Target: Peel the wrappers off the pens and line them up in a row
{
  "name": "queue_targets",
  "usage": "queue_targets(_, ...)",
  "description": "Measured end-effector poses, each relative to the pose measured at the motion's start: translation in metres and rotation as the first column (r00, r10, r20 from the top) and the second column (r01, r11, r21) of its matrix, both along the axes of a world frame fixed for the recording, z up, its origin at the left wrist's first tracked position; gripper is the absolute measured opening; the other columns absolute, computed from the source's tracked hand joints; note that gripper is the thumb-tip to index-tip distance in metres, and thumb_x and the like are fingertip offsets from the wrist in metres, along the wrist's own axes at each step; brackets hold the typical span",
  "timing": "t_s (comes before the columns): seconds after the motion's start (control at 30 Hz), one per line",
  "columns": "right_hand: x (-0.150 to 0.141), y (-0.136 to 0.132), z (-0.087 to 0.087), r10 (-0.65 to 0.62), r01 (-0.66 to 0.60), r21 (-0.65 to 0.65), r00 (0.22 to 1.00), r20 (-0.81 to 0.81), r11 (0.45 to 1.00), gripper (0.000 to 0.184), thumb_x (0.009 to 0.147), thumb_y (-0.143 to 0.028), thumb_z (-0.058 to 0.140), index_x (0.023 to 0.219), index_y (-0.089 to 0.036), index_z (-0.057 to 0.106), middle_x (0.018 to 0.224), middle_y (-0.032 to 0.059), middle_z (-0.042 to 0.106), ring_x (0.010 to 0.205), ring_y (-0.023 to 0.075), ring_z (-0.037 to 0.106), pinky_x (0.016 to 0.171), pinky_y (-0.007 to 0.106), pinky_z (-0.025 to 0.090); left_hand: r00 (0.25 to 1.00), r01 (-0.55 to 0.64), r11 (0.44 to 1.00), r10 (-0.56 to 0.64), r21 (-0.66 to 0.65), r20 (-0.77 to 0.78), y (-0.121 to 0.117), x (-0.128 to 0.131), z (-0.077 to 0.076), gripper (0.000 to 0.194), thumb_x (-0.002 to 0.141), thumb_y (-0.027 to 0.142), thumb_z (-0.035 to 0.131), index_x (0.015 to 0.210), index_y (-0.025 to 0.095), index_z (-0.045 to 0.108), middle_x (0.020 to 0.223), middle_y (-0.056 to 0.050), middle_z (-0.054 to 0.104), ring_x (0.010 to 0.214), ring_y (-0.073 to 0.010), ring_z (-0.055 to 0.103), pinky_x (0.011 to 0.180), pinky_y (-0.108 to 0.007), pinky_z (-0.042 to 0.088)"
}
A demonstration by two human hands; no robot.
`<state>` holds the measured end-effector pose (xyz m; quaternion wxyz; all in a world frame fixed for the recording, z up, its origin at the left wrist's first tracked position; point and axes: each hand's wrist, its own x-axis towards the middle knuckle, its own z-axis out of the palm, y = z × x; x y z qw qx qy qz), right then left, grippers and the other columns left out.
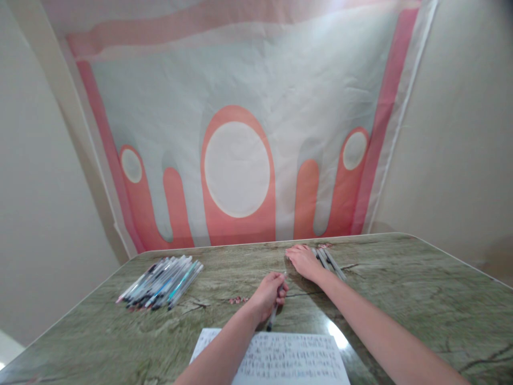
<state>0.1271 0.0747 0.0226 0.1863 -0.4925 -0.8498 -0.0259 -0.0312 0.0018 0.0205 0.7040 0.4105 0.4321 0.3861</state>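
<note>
most pens (pixel 162 283) lie in a heap at the worktop's (pixel 385 299) left; only a few (pixel 335 264) lie at the right hand (pixel 303 261), whose grip i cannot tell. the left hand (pixel 267 294) grips one pen (pixel 272 317) between them, above the paper (pixel 292 357).

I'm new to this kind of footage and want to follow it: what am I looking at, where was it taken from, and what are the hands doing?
There is no machine here, just a person's two bare hands. The single picture comes from a camera worn on the head, looking forward and down.

The left hand holds a pen. The right hand lies palm down near the far edge of the table, beside a few pens; its fingertips don't show clearly enough to tell if it grips any.

A larger pile of pens lies to the left, and a sheet of writing is nearest the camera.
</note>
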Motion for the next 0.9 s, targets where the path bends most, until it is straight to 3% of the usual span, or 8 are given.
queue_targets(0.23, 0.001, 0.001, 0.004, -0.003, -0.023, -0.11, 0.974, -0.228, 0.994, 0.029, 0.082, -0.018, 0.037, 0.098, -0.018, 0.062, 0.111, 0.0079, 0.057, 0.107, 0.0214, 0.04, 0.092, 0.036, 0.024, 1.0, -0.002, 1.0, 0.002, 0.003, 0.016, -0.001, 0.0, 0.001, 0.022, 0.072, 0.035, 0.051, 0.079, 0.018, 0.038, 0.06, 0.004, 0.045, 0.04, -0.0012, 0.031, 0.039, -0.015, 0.012)
queue_targets(0.33, 0.002, 0.005, 0.009, -0.019, -0.065, -0.217, 0.932, -0.363, 0.974, 0.028, 0.082, -0.021, 0.038, 0.099, -0.014, 0.06, 0.105, 0.0106, 0.059, 0.1, 0.0202, 0.047, 0.088, 0.036, 0.031, 0.999, -0.012, 1.0, 0.012, 0.001, 0.045, -0.002, -0.001, 0.002, 0.022, 0.073, 0.034, 0.051, 0.079, 0.018, 0.038, 0.061, 0.004, 0.045, 0.041, -0.0013, 0.032, 0.039, -0.015, 0.013)
queue_targets(0.4, 0.002, 0.006, 0.011, -0.015, -0.147, -0.329, 0.896, -0.443, 0.933, 0.028, 0.082, -0.027, 0.039, 0.095, -0.013, 0.061, 0.093, 0.01, 0.063, 0.085, 0.0174, 0.055, 0.078, 0.032, 0.04, 0.997, -0.028, 1.0, 0.029, -0.003, 0.071, -0.001, -0.001, 0.002, 0.022, 0.072, 0.035, 0.052, 0.078, 0.018, 0.039, 0.062, 0.004, 0.045, 0.041, -0.0013, 0.032, 0.039, -0.015, 0.014)
queue_targets(0.5, -0.001, 0.001, 0.012, 0.002, -0.323, -0.489, 0.836, -0.549, 0.81, 0.031, 0.08, -0.037, 0.044, 0.087, -0.013, 0.061, 0.078, 0.0057, 0.066, 0.066, 0.0125, 0.058, 0.061, 0.024, 0.045, 0.993, -0.056, 0.998, 0.057, -0.011, 0.106, 0.0, -0.001, 0.002, 0.021, 0.073, 0.033, 0.052, 0.078, 0.017, 0.039, 0.062, 0.003, 0.045, 0.041, -0.0012, 0.031, 0.039, -0.015, 0.014)
queue_targets(0.63, -0.007, -0.01, 0.01, -0.033, -0.478, -0.578, 0.751, -0.659, 0.661, 0.035, 0.074, -0.046, 0.05, 0.082, -0.013, 0.061, 0.072, 0.0036, 0.065, 0.06, 0.01, 0.057, 0.058, 0.023, 0.046, 0.986, -0.071, 0.997, 0.074, -0.024, 0.149, 0.002, -0.002, 0.001, 0.017, 0.075, 0.029, 0.049, 0.078, 0.016, 0.04, 0.062, 0.003, 0.044, 0.041, -0.0009, 0.03, 0.038, -0.014, 0.013)
queue_targets(0.73, -0.01, -0.012, 0.007, -0.084, -0.531, -0.593, 0.698, -0.711, 0.605, 0.037, 0.069, -0.048, 0.056, 0.078, -0.012, 0.06, 0.066, 0.0019, 0.062, 0.056, 0.0088, 0.055, 0.058, 0.023, 0.045, 0.983, -0.078, 0.996, 0.083, -0.034, 0.164, 0.002, -0.003, 0.003, 0.014, 0.076, 0.027, 0.047, 0.078, 0.015, 0.04, 0.062, 0.003, 0.043, 0.041, -0.0009, 0.03, 0.038, -0.014, 0.013)
queue_targets(0.9, -0.012, -0.01, 0.005, -0.149, -0.562, -0.597, 0.645, -0.749, 0.572, 0.035, 0.065, -0.046, 0.061, 0.074, -0.012, 0.058, 0.063, -0.0005, 0.06, 0.055, 0.0082, 0.053, 0.058, 0.023, 0.044, 0.982, -0.084, 0.995, 0.091, -0.051, 0.163, 0.001, -0.002, 0.006, 0.013, 0.076, 0.025, 0.048, 0.078, 0.015, 0.04, 0.062, 0.003, 0.043, 0.041, -0.0006, 0.03, 0.038, -0.014, 0.013)
